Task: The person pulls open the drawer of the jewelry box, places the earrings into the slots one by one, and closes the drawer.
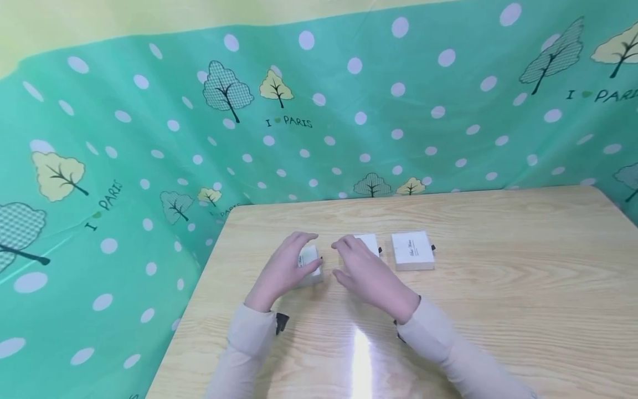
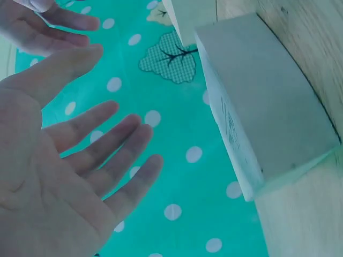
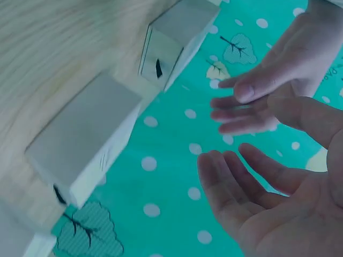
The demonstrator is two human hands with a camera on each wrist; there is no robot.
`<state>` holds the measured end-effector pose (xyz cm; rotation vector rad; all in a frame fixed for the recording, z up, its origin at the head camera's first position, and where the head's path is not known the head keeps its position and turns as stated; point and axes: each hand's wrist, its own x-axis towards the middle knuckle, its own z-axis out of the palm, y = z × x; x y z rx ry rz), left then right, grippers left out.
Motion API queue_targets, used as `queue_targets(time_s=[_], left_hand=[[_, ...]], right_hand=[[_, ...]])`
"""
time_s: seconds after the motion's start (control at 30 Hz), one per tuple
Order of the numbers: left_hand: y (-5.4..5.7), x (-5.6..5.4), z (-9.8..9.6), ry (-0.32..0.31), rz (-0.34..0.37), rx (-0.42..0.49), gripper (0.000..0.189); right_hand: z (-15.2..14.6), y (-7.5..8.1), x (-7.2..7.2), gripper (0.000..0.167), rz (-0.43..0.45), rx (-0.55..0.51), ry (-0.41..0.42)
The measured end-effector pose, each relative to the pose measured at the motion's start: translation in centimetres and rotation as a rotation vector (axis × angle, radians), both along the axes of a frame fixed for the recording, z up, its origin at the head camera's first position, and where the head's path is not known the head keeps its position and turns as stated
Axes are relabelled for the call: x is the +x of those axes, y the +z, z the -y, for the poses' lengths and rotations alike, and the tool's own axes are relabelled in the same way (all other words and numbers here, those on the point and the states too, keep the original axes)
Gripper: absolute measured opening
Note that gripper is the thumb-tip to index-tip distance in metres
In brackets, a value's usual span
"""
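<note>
Three small white boxes with dark script on top and a black tab on one side stand in a row on the table. Over the left box (image 1: 310,275) hovers my left hand (image 1: 285,268), its fingers loosely bent and holding nothing. The middle box (image 1: 370,243) is partly hidden behind my right hand (image 1: 369,275), whose fingers are relaxed with nothing between them. Both palms face each other with a gap between. In the right wrist view, the left box (image 3: 185,37) and middle box (image 3: 86,134) stand apart from the fingers. The right box (image 1: 412,251) stands untouched.
A light wood-grain table (image 1: 498,310) carries the boxes, with a bright light reflection near its front. A green dotted cloth (image 1: 329,160) printed with trees hangs behind and along the left side.
</note>
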<state>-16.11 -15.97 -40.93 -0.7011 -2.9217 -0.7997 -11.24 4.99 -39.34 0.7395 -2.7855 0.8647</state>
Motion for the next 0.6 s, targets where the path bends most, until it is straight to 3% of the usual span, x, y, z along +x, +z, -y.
queue_targets(time_s=[0.23, 0.6], left_hand=[[-0.6, 0.9, -0.8, 0.001, -0.053, 0.023, 0.047], [-1.7, 3.3, -3.2, -0.066, -0.204, -0.100, 0.049]], right_hand=[[-2.6, -0.5, 1.5, 0.042, -0.043, 0.039, -0.059], [-6.6, -2.4, 3.7, 0.056, -0.065, 0.136, -0.123]])
